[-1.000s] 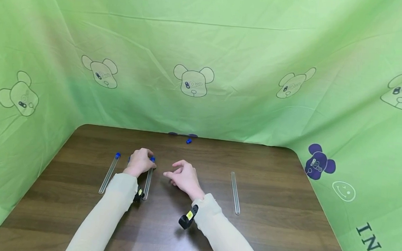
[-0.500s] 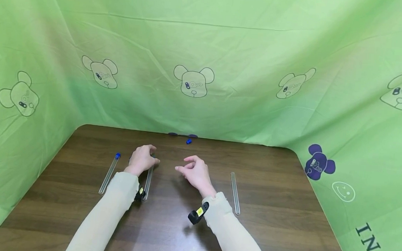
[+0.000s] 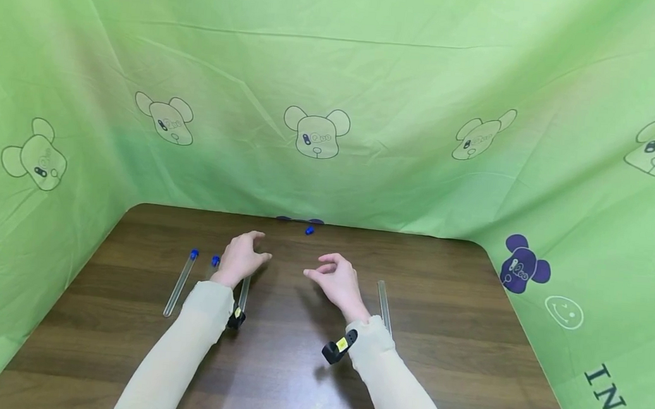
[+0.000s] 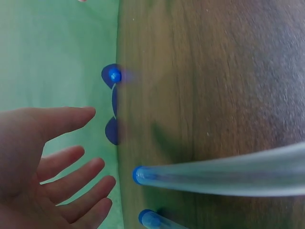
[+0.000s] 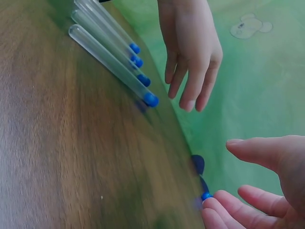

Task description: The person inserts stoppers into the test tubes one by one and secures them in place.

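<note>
Test tubes with blue stoppers lie in a row on the left side of the table; the leftmost test tube [image 3: 181,283] shows whole, and another's blue stopper [image 3: 215,261] peeks out beside my left hand [image 3: 241,257]. That hand hovers over the capped test tube [image 4: 214,176], fingers spread and holding nothing. My right hand [image 3: 339,283] is raised at centre right, thumb and fingers apart, with nothing in it. A test tube without a stopper [image 3: 384,300] lies to its right, its lower end hidden by the sleeve. One loose blue stopper [image 3: 310,230] rests near the far edge.
The brown wooden table [image 3: 440,390] ends at a green curtain [image 3: 397,190] printed with bear heads, which hangs behind and at both sides. Each wrist carries a black camera, such as the right one [image 3: 335,352].
My left hand has come off the stopper end of a capped test tube and shifted slightly right. The right hand has moved right, towards the test tube without a stopper.
</note>
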Motion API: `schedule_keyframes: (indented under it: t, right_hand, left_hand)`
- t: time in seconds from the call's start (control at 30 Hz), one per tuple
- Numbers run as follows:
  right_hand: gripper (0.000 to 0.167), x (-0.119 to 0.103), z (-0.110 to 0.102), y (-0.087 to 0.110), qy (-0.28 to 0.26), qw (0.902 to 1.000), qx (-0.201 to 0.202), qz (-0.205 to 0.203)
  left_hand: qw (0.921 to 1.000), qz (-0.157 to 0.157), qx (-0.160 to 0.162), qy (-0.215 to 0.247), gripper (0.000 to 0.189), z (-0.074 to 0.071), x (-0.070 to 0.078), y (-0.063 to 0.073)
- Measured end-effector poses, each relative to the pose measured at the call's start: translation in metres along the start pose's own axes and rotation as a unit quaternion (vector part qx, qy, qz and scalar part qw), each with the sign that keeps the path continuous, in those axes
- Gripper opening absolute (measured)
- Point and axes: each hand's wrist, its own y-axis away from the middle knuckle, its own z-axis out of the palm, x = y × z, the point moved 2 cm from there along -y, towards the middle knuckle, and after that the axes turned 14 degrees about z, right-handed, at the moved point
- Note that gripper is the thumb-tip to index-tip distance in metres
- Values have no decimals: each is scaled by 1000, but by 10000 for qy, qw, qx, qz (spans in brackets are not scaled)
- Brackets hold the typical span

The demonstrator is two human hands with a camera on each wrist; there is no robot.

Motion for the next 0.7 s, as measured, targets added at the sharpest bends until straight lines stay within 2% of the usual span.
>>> schedule_keyframes:
  t: [0.37,0.7]
  right_hand:
    - [51,5,-15,0,-474,9989,38,3]
    - [52,10,-27,2,-571,9982,168,4]
  left_hand:
    - [9999,58,-8,147,63,7,8,-2]
    - [9996,118,52,257,65,10,17,-3]
